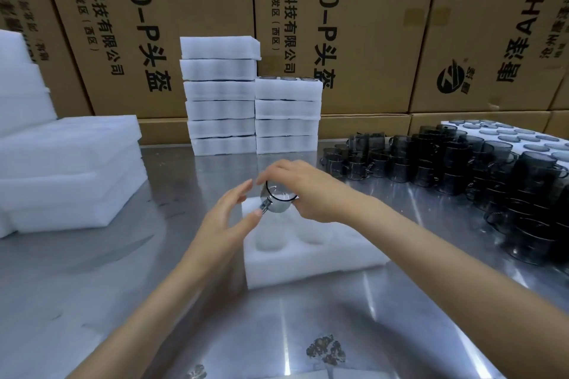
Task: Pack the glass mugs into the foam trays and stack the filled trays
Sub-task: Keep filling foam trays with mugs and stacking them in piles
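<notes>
The cardboard boxes (pixel 191 24) walling the back, from ten to two o'clock, carry large black print turned on its side: "H4.0-P" followed by Chinese characters, with a line of smaller characters beside it. The box at two o'clock shows "AH4.0" and a round black logo (pixel 450 80).

At the centre, the right hand (pixel 303 191) grips a glass mug (pixel 278 198) from above, fingers curled around its rim. The mug is clear with a thin dark rim and a small handle pointing toward the left hand (pixel 229 218), whose fingers are spread and relaxed, the thumb tip just touching the handle. The mug hangs over the far left pocket of a white foam tray (pixel 308 252) lying on the shiny metal table (pixel 107 286); the tray's round pockets nearest the person hold nothing.

At twelve o'clock stand two stacks of filled trays (pixel 286 115), the left stack (pixel 220 95) taller. At three o'clock a crowd of smoky dark mugs (pixel 462 160) sits stacked on the table. At nine o'clock lie piles of foam pieces (pixel 70 169).
</notes>
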### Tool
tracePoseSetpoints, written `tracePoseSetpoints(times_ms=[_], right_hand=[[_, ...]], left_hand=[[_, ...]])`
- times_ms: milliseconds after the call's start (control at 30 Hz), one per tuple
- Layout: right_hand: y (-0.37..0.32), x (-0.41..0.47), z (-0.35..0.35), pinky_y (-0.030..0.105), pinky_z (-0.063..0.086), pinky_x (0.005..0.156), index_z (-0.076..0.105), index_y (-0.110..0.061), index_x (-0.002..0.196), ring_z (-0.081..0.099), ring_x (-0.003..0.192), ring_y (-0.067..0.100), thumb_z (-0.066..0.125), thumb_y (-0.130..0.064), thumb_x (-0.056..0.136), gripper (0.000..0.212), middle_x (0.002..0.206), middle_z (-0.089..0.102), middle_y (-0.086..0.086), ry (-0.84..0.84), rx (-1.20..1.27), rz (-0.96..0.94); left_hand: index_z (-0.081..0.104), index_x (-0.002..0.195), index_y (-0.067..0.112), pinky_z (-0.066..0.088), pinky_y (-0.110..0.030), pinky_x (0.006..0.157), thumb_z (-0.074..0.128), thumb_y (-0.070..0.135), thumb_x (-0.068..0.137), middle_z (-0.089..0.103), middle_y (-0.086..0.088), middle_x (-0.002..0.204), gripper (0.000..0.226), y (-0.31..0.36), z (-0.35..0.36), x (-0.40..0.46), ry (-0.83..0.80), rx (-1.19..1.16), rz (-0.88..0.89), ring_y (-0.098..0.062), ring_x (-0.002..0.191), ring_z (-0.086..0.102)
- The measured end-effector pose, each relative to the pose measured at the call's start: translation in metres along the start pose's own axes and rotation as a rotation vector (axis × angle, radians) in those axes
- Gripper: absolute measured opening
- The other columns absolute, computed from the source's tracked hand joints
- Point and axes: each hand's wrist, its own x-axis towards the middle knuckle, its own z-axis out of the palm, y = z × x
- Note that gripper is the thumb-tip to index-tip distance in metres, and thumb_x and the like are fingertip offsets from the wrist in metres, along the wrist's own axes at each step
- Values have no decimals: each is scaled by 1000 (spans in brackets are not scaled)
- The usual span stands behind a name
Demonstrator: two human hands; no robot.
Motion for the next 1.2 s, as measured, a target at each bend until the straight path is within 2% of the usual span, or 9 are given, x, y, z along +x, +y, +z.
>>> tracePoseSetpoints(times_ms=[133, 233, 367, 533, 600, 700, 833, 1000, 1200], right_hand=[[2, 5, 5, 39, 44, 95, 44, -37, 123, 47, 117, 16, 48, 11, 79, 65, 129, 46, -16, 11, 149, 30], [0, 2, 14, 28, 41, 99, 42, -28, 130, 41, 127, 12, 50, 11, 79, 65, 140, 38, -10, 143, 335, 83], [-10, -1, 22, 12, 48, 72, 45, -37, 131, 55, 101, 7, 52, 5, 82, 65, 123, 42, -6, 365, 716, 322], [-9, -3, 18, 23, 54, 73, 54, -32, 125, 64, 93, 2, 50, -3, 85, 49, 109, 60, -14, 294, 1315, 381], [-12, 0, 24, 16, 53, 70, 56, -27, 126, 63, 87, -6, 58, -12, 90, 39, 108, 61, -13, 367, 1270, 358], [-10, 4, 29, 16, 50, 83, 57, -24, 127, 60, 102, 3, 67, -15, 87, 43, 119, 59, -4, 496, 1035, 321], [-2, 4, 33, 17, 44, 94, 51, -21, 130, 52, 116, 9, 66, -9, 86, 48, 122, 56, -9, 487, 965, 327], [-2, 5, 47, 4, 43, 75, 45, -22, 137, 51, 111, 5, 70, -17, 84, 58, 129, 52, -11, 387, 753, 311], [-3, 9, 53, 32, 39, 104, 43, -21, 140, 43, 127, 13, 65, -20, 88, 57, 143, 44, -5, 238, 559, 287]], left_hand=[[41, 126, 43, 34, -6, 98, 62, 16, 90, 53, 20, 127, 50, 10, 5, 16, -136, -13, 29, 8, 120, 47], [46, 122, 36, 38, -7, 89, 68, 12, 85, 56, 13, 112, 49, 15, 12, 21, 62, 29, 105, -7, 105, 55], [61, 120, 23, 42, -11, 89, 78, 17, 76, 57, 4, 110, 47, 22, 22, 32, 275, 73, 189, -7, 100, 57], [60, 115, 23, 39, -8, 83, 80, 22, 74, 53, 3, 108, 46, 15, 31, 28, 353, 120, 253, 1, 98, 53], [58, 115, 20, 38, -7, 84, 81, 17, 72, 51, 0, 109, 49, 12, 32, 27, 346, 127, 281, 4, 100, 51], [52, 124, 17, 34, -4, 89, 80, 13, 69, 44, -2, 115, 62, 11, 29, 26, 226, 120, 305, 6, 105, 47], [51, 121, 24, 29, -2, 92, 48, 6, 63, 46, 3, 115, 60, 14, 23, 21, 97, 0, 199, 9, 108, 45], [58, 118, 23, 33, -4, 91, 37, 1, 68, 54, 8, 116, 59, 9, 17, 22, 148, -39, 125, 7, 110, 48], [65, 109, 16, 40, -12, 92, 36, 5, 70, 56, 7, 113, 50, -2, 18, 20, 171, 12, 89, 0, 108, 52]])
